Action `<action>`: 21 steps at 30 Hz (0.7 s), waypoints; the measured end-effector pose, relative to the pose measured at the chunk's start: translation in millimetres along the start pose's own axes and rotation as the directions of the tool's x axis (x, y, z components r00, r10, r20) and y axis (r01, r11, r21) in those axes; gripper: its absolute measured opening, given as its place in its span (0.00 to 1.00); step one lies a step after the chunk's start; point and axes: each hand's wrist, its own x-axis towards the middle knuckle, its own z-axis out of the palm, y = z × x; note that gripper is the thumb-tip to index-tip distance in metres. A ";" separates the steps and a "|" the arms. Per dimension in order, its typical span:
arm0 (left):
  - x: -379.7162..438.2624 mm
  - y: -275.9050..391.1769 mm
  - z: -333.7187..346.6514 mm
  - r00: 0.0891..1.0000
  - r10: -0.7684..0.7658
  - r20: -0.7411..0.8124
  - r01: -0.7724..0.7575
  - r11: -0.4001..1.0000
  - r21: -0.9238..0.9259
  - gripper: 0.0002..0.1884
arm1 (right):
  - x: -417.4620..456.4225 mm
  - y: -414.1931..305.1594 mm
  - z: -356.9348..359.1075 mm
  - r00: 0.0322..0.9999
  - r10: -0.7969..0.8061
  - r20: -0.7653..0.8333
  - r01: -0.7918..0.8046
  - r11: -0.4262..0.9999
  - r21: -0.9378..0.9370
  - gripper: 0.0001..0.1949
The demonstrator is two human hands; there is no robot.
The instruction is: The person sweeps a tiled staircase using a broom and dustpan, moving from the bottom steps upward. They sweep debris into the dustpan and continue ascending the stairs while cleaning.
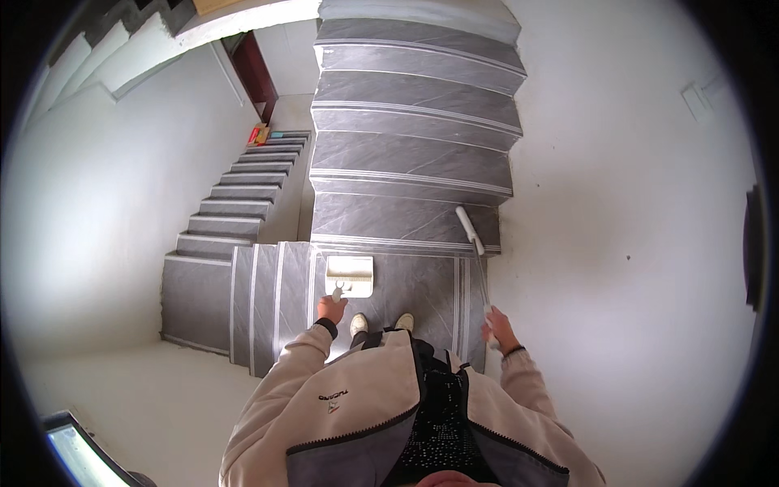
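Observation:
My left hand grips the upright handle of a white dustpan, which has a row of comb-like teeth across it. The pan is over the grey tiled landing, just ahead of my shoes; whether it touches the floor I cannot tell. On the right, my right hand is closed around the long handle of a white-headed broom. Its narrow head lies at a slant over the lowest rising step, close to the right wall.
Grey steps with white edge stripes climb straight ahead. To the left, winding steps lead to a descending flight, with a cardboard box near a dark red door. A white wall borders the right side.

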 end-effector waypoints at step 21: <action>20.6 -4.3 -45.6 0.999 0.005 0.036 -0.006 1.000 0.030 0.22 | -4.7 -28.4 159.7 0.904 0.277 0.325 -0.003 0.765 -0.644 0.31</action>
